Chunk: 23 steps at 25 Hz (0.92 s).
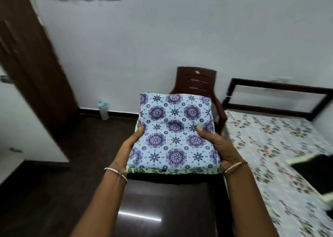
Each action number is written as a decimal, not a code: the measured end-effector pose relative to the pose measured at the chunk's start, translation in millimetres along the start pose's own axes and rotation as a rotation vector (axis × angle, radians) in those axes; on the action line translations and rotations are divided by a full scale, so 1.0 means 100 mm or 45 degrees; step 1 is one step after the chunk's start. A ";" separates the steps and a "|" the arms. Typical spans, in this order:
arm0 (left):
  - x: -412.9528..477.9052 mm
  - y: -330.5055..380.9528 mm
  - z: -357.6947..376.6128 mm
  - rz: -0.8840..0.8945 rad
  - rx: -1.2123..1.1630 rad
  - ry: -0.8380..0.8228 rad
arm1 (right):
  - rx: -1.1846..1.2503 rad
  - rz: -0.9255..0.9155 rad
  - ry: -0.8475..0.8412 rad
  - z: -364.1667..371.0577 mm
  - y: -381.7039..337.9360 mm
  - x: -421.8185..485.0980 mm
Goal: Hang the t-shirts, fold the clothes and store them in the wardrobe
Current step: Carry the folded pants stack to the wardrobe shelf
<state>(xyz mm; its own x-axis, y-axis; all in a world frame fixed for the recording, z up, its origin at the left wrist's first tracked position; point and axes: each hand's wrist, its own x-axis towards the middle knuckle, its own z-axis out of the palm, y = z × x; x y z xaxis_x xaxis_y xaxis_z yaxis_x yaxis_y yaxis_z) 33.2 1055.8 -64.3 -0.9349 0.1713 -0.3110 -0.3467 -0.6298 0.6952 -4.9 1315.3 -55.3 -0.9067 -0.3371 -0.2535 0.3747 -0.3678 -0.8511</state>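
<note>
I hold a stack of folded clothes in front of me, above the dark floor. On top lies a light blue cloth with purple mandala prints [174,128]. Under it a pale green leaf-print cloth [173,170] shows at the near edge. My left hand [130,147] grips the stack's left side, thumb on top. My right hand [215,144] grips the right side the same way. Both wrists wear thin bangles. A brown wardrobe door [30,65] stands at the left; its inside is out of view.
A dark brown chair [197,82] stands against the white wall behind the stack. A bed with a floral sheet [270,146] fills the right, with a dark object [315,171] on it. A white bottle [103,110] stands on the floor by the wall.
</note>
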 end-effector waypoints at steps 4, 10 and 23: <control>-0.28 0.71 -0.94 0.076 -0.061 0.099 | -0.006 0.138 -0.174 1.07 0.39 0.68; -0.80 1.53 -2.08 0.285 -0.077 0.333 | -0.121 0.291 -0.331 2.46 0.88 1.48; -1.27 2.99 -4.08 0.678 -0.060 0.894 | -0.267 0.628 -0.843 5.09 1.76 3.34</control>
<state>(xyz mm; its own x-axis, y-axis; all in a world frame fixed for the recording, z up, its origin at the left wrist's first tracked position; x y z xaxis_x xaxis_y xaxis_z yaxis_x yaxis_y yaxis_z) 79.8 536.3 -81.0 -0.7028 -0.6492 -0.2908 0.1395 -0.5266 0.8386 -143.5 697.1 -55.5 -0.3243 -0.8778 -0.3525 0.5946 0.1006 -0.7977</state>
